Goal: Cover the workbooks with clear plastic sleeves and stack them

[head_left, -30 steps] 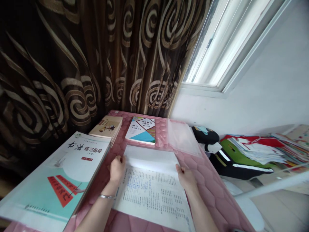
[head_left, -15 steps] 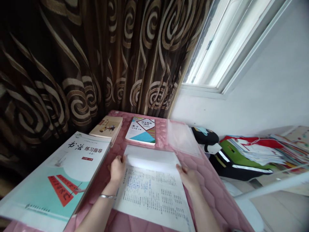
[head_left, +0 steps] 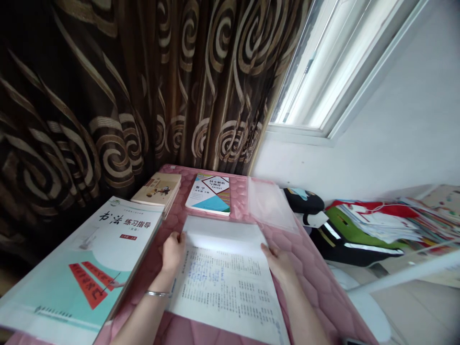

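Observation:
An open book [head_left: 223,287] with printed text and blue handwriting lies in front of me, its print turned sideways. A blank white flap [head_left: 221,235] runs across its far end; whether it is a page or a cover, I cannot tell. My left hand [head_left: 174,251], with a silver bangle at the wrist, is closed on the left edge near that flap. My right hand [head_left: 276,261] pinches the right edge at about the same height. Thumbs show on top, while the fingers underneath are partly hidden.
A large calligraphy workbook [head_left: 82,258] lies at left, beside a stack of tan booklets [head_left: 158,189]. Behind the book are a math workbook [head_left: 209,194] and a clear plastic cover [head_left: 271,206]. Pink quilted cloth [head_left: 309,273] covers the table. Bags and papers [head_left: 377,220] lie right.
Both hands keep the same hold on the book. The whole view has shifted very slightly; nothing else has visibly moved.

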Action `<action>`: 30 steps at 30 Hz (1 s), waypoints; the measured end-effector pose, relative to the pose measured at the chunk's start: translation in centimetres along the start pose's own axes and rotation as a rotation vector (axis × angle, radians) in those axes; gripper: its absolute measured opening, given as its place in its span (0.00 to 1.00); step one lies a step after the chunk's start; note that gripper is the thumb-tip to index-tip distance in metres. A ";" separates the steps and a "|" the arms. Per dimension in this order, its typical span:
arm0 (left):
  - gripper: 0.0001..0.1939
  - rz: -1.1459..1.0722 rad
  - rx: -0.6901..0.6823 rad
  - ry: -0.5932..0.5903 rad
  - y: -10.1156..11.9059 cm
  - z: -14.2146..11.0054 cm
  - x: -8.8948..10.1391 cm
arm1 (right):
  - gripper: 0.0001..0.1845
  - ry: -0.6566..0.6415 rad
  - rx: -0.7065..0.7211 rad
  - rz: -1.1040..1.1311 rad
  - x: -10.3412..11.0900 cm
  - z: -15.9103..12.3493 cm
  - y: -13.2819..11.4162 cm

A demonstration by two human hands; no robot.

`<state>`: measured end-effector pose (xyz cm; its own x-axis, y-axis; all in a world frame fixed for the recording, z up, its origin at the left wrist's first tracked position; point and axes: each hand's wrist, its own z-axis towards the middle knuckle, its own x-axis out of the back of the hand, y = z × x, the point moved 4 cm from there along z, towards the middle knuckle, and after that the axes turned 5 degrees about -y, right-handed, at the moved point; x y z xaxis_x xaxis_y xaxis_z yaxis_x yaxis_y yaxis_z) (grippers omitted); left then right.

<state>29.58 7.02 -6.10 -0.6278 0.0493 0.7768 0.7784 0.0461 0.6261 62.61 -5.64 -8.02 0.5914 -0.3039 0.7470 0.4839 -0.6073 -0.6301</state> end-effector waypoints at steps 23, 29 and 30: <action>0.13 -0.025 0.007 -0.003 -0.2 0.1 -0.1 | 0.18 0.036 -0.011 -0.014 -0.6 0.7 0.7; 0.11 -0.007 0.018 -0.012 0.0 0.0 -0.1 | 0.19 0.095 0.072 0.019 -1.2 0.8 1.1; 0.11 -0.009 0.020 -0.007 0.0 -0.1 -0.1 | 0.19 0.098 0.079 0.030 -1.0 0.8 1.0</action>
<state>29.69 6.94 -6.16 -0.6349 0.0561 0.7705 0.7724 0.0668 0.6316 63.01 -5.37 -9.62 0.5425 -0.3934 0.7422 0.5183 -0.5386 -0.6643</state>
